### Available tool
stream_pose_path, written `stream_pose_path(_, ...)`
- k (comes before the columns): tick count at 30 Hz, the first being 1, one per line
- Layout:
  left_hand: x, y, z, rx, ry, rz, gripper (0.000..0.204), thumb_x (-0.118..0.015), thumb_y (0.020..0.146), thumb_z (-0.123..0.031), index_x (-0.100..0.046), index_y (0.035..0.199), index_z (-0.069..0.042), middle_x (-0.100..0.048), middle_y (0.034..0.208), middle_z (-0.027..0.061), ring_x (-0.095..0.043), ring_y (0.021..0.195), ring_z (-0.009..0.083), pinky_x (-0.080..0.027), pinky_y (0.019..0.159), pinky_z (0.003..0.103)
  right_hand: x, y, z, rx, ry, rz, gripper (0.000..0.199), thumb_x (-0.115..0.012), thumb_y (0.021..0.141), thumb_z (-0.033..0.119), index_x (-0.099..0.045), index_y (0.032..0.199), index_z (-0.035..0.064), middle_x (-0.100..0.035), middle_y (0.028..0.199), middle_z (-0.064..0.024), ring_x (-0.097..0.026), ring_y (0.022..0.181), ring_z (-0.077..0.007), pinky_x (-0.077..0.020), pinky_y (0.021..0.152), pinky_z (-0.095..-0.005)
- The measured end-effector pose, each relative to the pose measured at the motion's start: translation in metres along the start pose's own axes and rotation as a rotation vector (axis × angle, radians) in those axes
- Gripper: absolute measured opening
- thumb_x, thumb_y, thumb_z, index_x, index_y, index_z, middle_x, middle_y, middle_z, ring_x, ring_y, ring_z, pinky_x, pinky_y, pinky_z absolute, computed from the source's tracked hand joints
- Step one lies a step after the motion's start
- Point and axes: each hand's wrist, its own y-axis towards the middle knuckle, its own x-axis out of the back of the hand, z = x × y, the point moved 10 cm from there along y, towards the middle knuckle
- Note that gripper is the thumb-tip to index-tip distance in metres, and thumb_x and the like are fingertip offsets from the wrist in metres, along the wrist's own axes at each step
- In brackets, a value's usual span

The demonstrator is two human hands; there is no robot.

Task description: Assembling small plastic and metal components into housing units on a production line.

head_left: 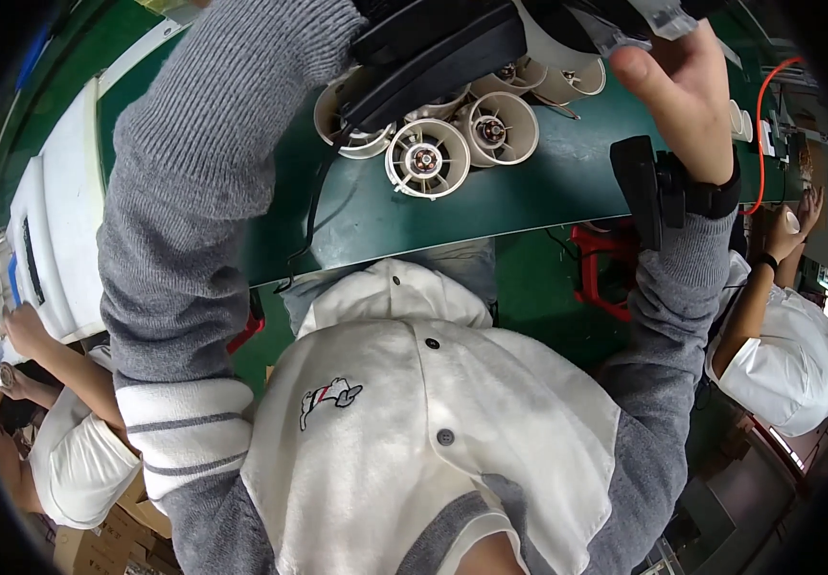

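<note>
My right hand (679, 101) reaches up at the top right, its fingers partly cut off by the upper edge. Its thumb lies against a clear plastic piece (624, 36) with black parts around it; what the fingers grip is hard to make out. A black device strapped at my left wrist (433, 62) hides my left hand. Beside the device, part of a white rounded piece (553, 34) shows. Below stand several off-white round fan housings, among them one with a copper-wound motor (426, 160) and another just behind it (497, 129).
A dark green worktable (385, 216) spans the area under my arms. A black cable (311, 216) hangs over its front edge. A red stool (598, 273) is below. People work at left (74, 431) and right (782, 355). An orange-red hose (761, 144) curves at far right.
</note>
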Motion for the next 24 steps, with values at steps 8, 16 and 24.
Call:
stream_pose_path(8,-0.004,-0.004,0.0,0.103,0.035,-0.048,0.046,-0.073,0.078,-0.036,-0.062,0.107,-0.002,-0.064,0.091,0.006,-0.061,0.08,0.0142,-0.049,0.072,0.026,-0.023,0.009,0.017,-0.015,0.159,-0.023,0.086,-0.084,0.071,0.018,-0.034,0.137,0.0006,-0.05,0.128,-0.0084,-0.049,0.117,-0.0183,-0.0374,0.101,-0.0335)
stream_pose_path(16,-0.004,-0.001,0.002,0.093,0.005,-0.05,0.044,-0.072,0.078,-0.033,-0.062,0.107,-0.002,-0.064,0.091,0.0058,-0.061,0.08,0.0141,-0.049,0.072,0.026,-0.03,0.019,0.021,0.645,0.855,0.241,0.088,-0.085,0.069,0.017,-0.033,0.137,0.0009,-0.05,0.128,-0.0084,-0.049,0.117,-0.0185,-0.0369,0.101,-0.0339)
stream_pose_path(24,0.007,-0.009,-0.001,0.074,0.005,-0.087,0.043,-0.073,0.078,-0.033,-0.062,0.106,-0.002,-0.063,0.092,0.0057,-0.061,0.081,0.0138,-0.048,0.072,0.026,-0.027,0.017,0.009,-0.058,0.209,-0.001,0.088,-0.086,0.068,0.018,-0.034,0.137,-0.0003,-0.05,0.127,-0.0085,-0.049,0.118,-0.0193,-0.0374,0.101,-0.0343)
